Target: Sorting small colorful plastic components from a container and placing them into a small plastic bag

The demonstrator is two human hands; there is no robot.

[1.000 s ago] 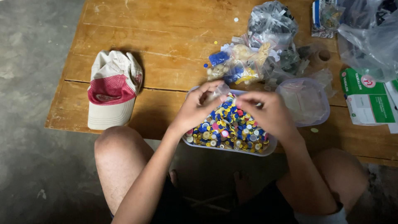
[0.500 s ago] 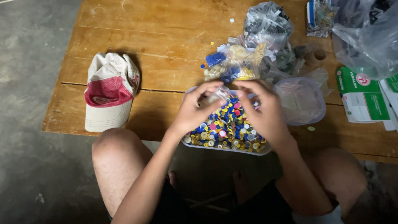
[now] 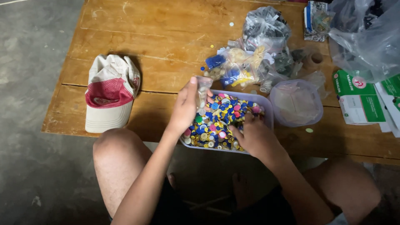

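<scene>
Left hand (image 3: 184, 109) pinching small clear bag (image 3: 203, 89) above tray of buttons (image 3: 266, 109); right hand (image 3: 254, 136) curled, fingers picking in tray; cap (image 3: 110, 92) left of tray.

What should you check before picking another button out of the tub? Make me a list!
1. Small clear bag is held up in the left hand: ok.
2. Bag mouth open wide enough: cannot tell.
3. Right hand is down in the buttons: ok.
4. A button is pinched in the right hand's fingers: cannot tell, they are hidden.
5. Tub sits fully on the wooden table: not ok, its near edge hangs past the table edge.
6. Loose buttons lie outside the tub on the table: not ok, a few are scattered there.
</scene>
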